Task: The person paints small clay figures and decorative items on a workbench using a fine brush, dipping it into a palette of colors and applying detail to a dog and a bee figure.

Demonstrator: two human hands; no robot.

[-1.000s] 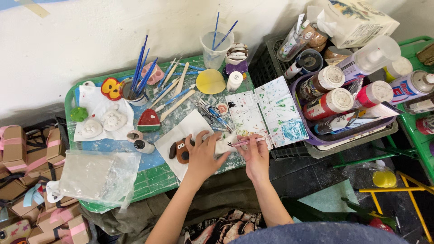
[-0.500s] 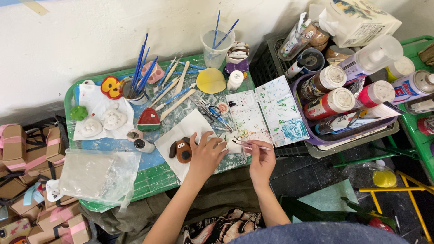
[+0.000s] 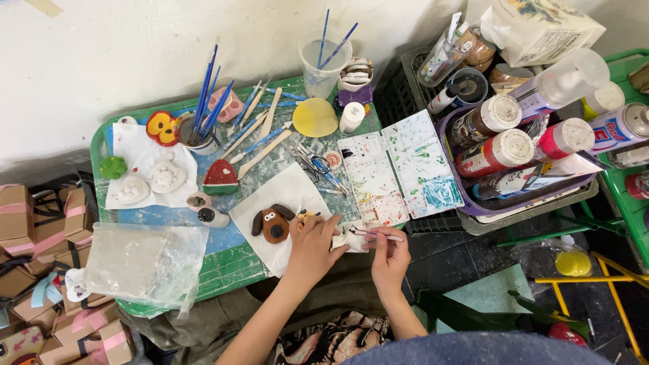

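Head view: a small white figure (image 3: 347,238) is gripped by the left hand (image 3: 312,249) beside the brown dog figure (image 3: 274,224); a thin brush (image 3: 378,234), lying crosswise, is pinched by the right hand (image 3: 391,258), tip at the figure.

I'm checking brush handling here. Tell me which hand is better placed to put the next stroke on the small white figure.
Right, probably. The right hand holds the thin brush, its tip at the small white figure, while the left hand steadies that figure.

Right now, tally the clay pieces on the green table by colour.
White pieces: 2
Brown dog head: 1
Red watermelon slice: 1
Green piece: 1
Red-and-yellow piece: 1
Total: 6, not counting the white piece held in the left hand.
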